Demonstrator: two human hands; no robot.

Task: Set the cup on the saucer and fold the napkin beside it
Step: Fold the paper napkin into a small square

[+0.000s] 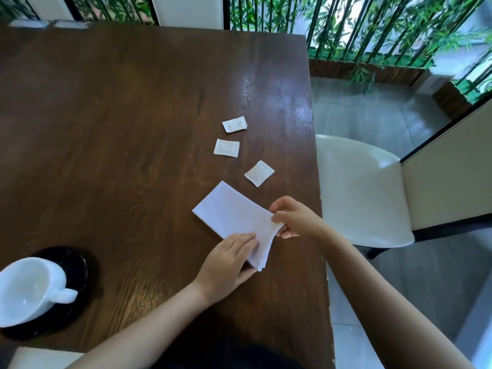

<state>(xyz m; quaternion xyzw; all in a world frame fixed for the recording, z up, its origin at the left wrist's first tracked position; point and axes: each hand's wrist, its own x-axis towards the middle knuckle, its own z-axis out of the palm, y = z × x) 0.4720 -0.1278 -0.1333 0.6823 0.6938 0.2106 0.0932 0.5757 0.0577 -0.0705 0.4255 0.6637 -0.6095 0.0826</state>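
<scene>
A white cup [25,288] stands on a black saucer [80,265] at the near left of the table, its handle pointing right. A white napkin [229,209], folded into a long rectangle, lies near the table's right edge. My left hand [226,262] presses flat on the napkin's near end, with the thumb under its corner. My right hand [292,218] pinches the napkin's right corner between thumb and fingers and lifts that edge slightly.
Three small white sachets [234,124] [226,147] [259,173] lie on the dark wooden table [119,129] just beyond the napkin. A cream chair [359,187] stands close to the table's right edge. Bamboo and a railing lie beyond.
</scene>
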